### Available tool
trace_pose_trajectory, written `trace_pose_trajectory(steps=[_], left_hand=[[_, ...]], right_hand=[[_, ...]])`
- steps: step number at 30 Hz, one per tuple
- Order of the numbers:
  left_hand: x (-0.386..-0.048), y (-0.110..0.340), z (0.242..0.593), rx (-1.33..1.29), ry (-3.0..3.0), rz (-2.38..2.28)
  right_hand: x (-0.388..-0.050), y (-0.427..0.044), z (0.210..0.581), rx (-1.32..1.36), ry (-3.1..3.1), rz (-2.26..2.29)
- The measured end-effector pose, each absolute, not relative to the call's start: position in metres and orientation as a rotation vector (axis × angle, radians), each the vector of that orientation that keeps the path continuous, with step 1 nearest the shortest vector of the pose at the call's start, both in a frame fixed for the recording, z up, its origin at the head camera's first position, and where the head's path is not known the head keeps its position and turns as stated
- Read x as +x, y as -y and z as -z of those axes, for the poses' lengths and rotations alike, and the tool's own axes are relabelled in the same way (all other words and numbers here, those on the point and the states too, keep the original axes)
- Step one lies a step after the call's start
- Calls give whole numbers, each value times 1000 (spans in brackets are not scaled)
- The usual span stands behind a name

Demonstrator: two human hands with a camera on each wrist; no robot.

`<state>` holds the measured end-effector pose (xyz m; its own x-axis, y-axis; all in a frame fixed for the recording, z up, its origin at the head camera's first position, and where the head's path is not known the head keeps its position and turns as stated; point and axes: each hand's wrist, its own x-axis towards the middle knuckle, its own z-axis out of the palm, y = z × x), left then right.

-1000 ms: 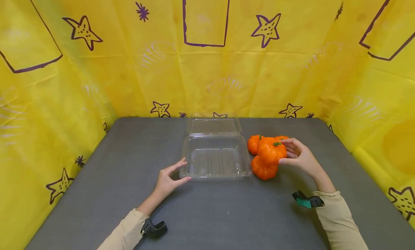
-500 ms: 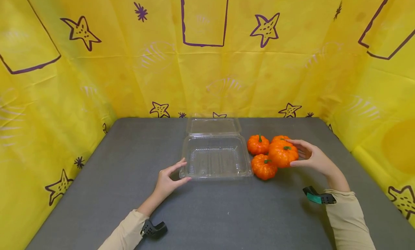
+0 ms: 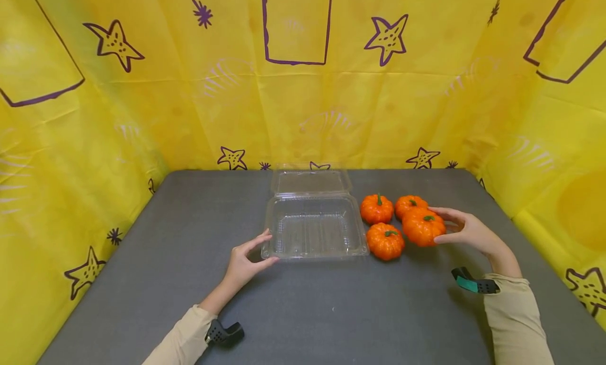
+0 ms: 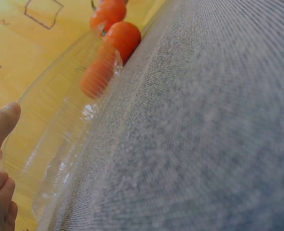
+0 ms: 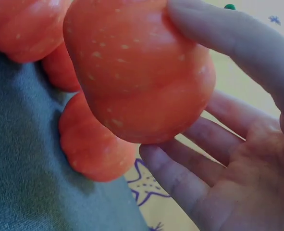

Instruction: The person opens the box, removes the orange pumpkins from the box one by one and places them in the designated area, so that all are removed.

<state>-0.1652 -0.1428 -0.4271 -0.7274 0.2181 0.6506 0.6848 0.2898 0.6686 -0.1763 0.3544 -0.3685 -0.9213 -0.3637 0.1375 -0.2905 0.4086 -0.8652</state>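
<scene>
Pinched between thumb and fingers of my right hand (image 3: 468, 231) is a small orange pumpkin (image 3: 423, 227) with a green stem, tilted slightly and held off the table in the right wrist view. Three similar ones stand close by: a back-left pumpkin (image 3: 376, 209), a front pumpkin (image 3: 385, 242) and a back-right pumpkin (image 3: 410, 204), partly covered by the held one. A clear plastic clamshell container (image 3: 314, 252) lies with its lid raised open at the back. My left hand (image 3: 243, 260) holds its front-left corner, thumb at the front rim, fingers at the left side.
The grey table (image 3: 303, 312) has a yellow cloth (image 3: 293, 107) with purple drawings around its back and sides. Black bands (image 3: 224, 332) sit at both wrists. The pumpkins stand right of the container.
My right hand has carried the held pumpkin to the right and slightly down, away from over the other pumpkins, uncovering the front one. The left hand and container have stayed put.
</scene>
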Motion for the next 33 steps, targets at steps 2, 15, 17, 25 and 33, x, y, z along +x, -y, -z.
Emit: trace_pose_trajectory(steps=[2,15,17,25,33], left_hand=[[-165,143,427,-806,2130,1431],[-164,143,429,-803,2139,1425],[-164,143,430,-804,2139,1423],[-164,143,429,-802,2140,1431],[-165,143,427,-803,2132,1437]], right_hand=[[-177,-356,371,-590,-2559,1555],[-180,-365,388,-590,-2444,1601],[-180,-367,391,-589,-2427,1605],[-181,-370,397,-522,-2393,1593],[-184,-368,398,-559,-2429,1523]])
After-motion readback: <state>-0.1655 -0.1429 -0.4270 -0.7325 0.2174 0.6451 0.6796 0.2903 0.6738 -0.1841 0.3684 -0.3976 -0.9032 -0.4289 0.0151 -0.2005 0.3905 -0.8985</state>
